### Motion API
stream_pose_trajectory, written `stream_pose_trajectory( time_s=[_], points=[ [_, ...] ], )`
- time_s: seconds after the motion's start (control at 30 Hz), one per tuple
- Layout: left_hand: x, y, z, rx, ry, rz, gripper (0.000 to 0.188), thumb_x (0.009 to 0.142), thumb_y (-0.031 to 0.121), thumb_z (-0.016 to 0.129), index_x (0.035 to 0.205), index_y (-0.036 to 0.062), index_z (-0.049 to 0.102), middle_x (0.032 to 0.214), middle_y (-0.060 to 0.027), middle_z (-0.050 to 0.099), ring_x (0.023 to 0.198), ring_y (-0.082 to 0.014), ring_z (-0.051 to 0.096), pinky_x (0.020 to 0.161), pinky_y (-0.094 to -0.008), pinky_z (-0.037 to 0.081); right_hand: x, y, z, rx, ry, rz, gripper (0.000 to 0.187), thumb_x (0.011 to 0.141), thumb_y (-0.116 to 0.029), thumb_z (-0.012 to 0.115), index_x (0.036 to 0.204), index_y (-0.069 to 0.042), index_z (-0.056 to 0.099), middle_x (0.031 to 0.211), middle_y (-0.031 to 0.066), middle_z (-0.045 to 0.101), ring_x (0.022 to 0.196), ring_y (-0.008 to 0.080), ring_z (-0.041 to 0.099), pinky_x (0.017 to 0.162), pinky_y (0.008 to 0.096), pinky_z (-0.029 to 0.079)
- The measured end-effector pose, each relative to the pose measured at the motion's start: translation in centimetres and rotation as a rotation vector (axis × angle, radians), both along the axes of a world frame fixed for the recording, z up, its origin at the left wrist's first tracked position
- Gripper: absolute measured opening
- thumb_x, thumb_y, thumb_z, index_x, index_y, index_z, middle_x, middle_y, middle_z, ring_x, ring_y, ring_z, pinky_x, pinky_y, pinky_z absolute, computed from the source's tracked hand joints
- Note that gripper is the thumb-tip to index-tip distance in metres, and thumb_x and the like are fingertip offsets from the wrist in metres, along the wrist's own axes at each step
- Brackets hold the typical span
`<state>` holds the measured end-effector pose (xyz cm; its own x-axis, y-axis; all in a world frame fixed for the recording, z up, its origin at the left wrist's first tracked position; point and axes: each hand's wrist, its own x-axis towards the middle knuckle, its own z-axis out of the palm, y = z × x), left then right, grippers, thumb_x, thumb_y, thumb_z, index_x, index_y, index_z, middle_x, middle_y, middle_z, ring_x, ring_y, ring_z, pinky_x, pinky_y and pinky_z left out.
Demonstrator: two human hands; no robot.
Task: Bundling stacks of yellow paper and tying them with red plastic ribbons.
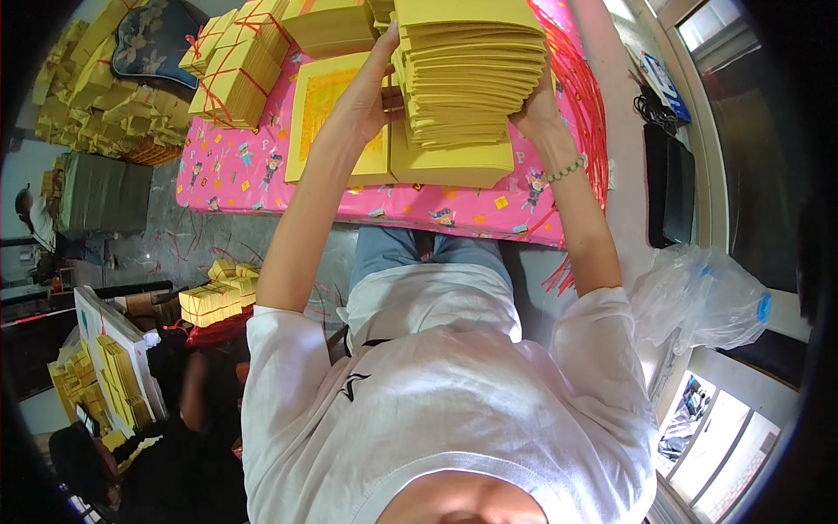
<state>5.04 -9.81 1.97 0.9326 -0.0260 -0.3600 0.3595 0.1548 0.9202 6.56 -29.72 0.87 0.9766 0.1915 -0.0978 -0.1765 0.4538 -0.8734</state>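
A tall stack of yellow paper (471, 83) stands between my two hands at the far side of the pink table. My left hand (367, 96) presses on its left side, thumb pointing up along the edge and fingers partly behind it. On the right side, my right hand (537, 109) grips the stack, its fingers mostly hidden by the sheets. The layers look slightly fanned. Beneath and beside the stack lie flat yellow sheets (454, 166), and to the left is a yellow sheet with an orange printed patch (332, 100).
Bundles of yellow paper tied with red string (231, 87) sit at the table's left. Long red strings (580, 105) hang over the right edge of the pink patterned tablecloth (236, 188). A clear plastic bag (698, 301) lies at right. Another person in dark clothes (188, 454) is at lower left.
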Motion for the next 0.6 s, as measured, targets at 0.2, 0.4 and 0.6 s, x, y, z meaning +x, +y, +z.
stream_pose_trajectory(
  time_s=[0.2,0.4,0.6],
  points=[
    [0.2,0.2,0.4,-0.041,0.05,0.008,0.099,0.074,0.077,0.044,0.134,-0.0012,0.036,0.104,-0.0154,0.051,0.095,-0.0232,0.05,0.087,-0.0406,0.04,0.6,-0.4,-0.3,-0.003,0.007,0.01,0.078,0.082,-0.072,0.038,0.134,-0.014,0.043,0.125,0.0039,0.053,0.112,0.0159,0.052,0.09,0.035,0.047],
    [0.1,-0.1,0.3,-0.065,0.035,-0.022,0.108,0.066,0.077,0.053,0.136,-0.0013,0.029,0.106,-0.0221,0.049,0.096,-0.0274,0.05,0.086,-0.0416,0.042,1.9,-1.4,-1.6,0.06,-0.005,0.046,0.078,0.083,-0.071,0.04,0.134,-0.012,0.043,0.129,0.0042,0.05,0.115,0.0183,0.05,0.094,0.0364,0.045],
    [-0.2,-0.5,0.2,-0.065,-0.016,-0.024,0.099,0.071,0.074,0.052,0.132,-0.0018,0.033,0.105,-0.0194,0.05,0.096,-0.0241,0.05,0.083,-0.0394,0.043,1.8,-1.3,-1.4,0.06,0.003,0.024,0.079,0.082,-0.071,0.04,0.136,-0.012,0.04,0.132,0.0047,0.047,0.12,0.019,0.046,0.098,0.0369,0.042]
  ],
)
